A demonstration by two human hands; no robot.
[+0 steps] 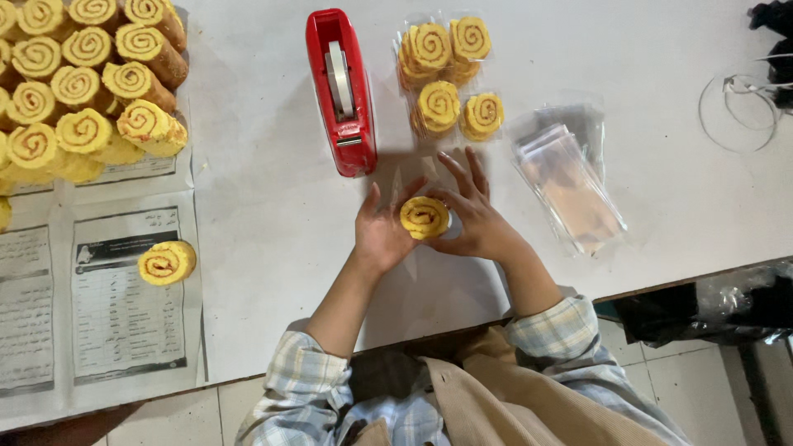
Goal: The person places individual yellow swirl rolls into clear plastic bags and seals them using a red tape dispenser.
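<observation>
Both hands hold one yellow swirl roll (424, 217) just above the white table (264, 223). My left hand (382, 234) cups it from the left, and my right hand (475, 216) grips it from the right with fingers spread. A thin clear wrapper seems to lie around the roll, though that is hard to make out. Just beyond my hands lie several wrapped swirl rolls (446, 78) in clear bags.
A red tape dispenser (341, 91) stands beyond my left hand. A stack of empty clear bags (570, 186) lies to the right. Several unwrapped rolls (83, 83) are piled at the far left, with a single roll (167, 263) on newspaper (124, 322). The table edge runs near my body.
</observation>
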